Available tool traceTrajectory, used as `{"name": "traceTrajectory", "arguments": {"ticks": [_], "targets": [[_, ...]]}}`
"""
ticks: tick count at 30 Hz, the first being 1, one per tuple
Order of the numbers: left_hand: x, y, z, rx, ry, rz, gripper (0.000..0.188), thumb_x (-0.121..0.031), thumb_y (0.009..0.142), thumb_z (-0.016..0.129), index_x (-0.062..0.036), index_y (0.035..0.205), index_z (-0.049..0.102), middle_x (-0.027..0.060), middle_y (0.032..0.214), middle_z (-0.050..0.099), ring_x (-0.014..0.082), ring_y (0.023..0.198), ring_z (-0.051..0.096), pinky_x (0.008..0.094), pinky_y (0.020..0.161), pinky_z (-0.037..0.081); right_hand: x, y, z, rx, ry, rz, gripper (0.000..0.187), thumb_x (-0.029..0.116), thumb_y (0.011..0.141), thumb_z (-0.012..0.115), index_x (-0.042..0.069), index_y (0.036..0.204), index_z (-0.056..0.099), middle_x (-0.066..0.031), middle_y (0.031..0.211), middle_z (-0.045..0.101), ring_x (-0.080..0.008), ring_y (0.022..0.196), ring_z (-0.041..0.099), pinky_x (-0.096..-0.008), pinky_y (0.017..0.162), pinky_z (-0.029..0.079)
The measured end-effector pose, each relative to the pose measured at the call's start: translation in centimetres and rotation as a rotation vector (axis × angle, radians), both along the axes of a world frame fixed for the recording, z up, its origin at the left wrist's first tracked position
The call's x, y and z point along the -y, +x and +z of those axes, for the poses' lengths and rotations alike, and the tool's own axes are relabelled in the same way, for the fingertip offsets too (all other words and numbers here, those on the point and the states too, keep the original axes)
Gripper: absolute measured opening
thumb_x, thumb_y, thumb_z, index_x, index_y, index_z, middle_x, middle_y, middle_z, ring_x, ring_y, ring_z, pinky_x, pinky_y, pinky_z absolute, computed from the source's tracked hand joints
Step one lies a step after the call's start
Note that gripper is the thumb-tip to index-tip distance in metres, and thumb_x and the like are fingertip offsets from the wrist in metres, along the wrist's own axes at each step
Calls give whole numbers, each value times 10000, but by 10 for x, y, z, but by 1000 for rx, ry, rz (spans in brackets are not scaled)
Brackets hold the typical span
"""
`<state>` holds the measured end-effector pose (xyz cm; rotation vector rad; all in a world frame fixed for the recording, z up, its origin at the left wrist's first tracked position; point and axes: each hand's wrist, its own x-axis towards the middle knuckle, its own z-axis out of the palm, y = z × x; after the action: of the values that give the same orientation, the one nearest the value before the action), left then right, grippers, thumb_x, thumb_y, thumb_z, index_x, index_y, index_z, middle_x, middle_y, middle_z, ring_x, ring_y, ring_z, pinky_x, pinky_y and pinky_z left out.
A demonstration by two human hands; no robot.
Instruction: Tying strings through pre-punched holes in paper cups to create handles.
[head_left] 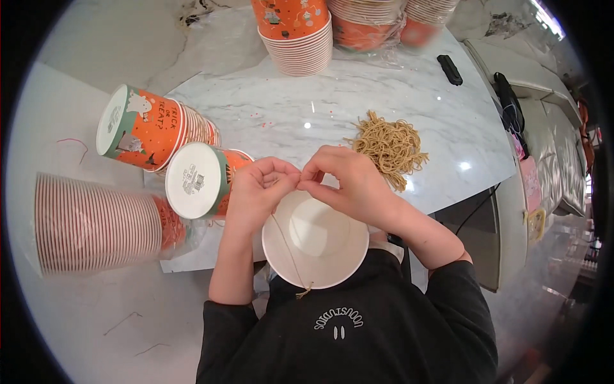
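Note:
A white-lined paper bucket [332,256] rests against my lap with its open mouth facing up. Tan string [288,246] crosses that mouth, from a knotted, frayed end at the near rim up to my left hand [256,192]. The left fingers are closed in a pinch on the string by the far rim. There my right hand [348,179] meets them, thumb and forefinger also pinched together. Between the touching fingertips the string's other end is hidden. Just beyond my right hand, a loose heap of tan strings [390,147] lies on the marble-look table [307,102].
Two orange-and-green bucket stacks lie sideways at left, one with its white base [195,179] toward me. Left of them is a plastic-wrapped bucket stack [99,221]. More stacks [297,48] stand at the far edge. A small black object [449,70] lies far right.

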<state>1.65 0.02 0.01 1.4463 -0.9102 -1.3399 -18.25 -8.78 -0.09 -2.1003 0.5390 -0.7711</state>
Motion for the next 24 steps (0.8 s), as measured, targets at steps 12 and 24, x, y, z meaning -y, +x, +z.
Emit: {"name": "traceTrajectory", "arguments": {"ticks": [12, 24], "targets": [[1, 5, -3, -26, 1, -112, 202, -182, 1001, 699, -5, 1084, 750, -37, 854, 717, 1, 669, 564, 176, 553, 406, 2, -2, 5, 69, -59, 39, 109, 32, 828, 746, 41, 887, 654, -79, 852, 661, -259, 828, 662, -369, 757, 524], [3, 11, 5, -158, -10, -233, 141, -145, 1005, 691, -11, 992, 730, -40, 825, 703, -16, 678, 564, 170, 558, 395, 6, -5, 12, 71, 248, 150, 87, 13, 820, 738, 20, 857, 660, -43, 836, 671, -165, 801, 643, -306, 759, 505]]}}
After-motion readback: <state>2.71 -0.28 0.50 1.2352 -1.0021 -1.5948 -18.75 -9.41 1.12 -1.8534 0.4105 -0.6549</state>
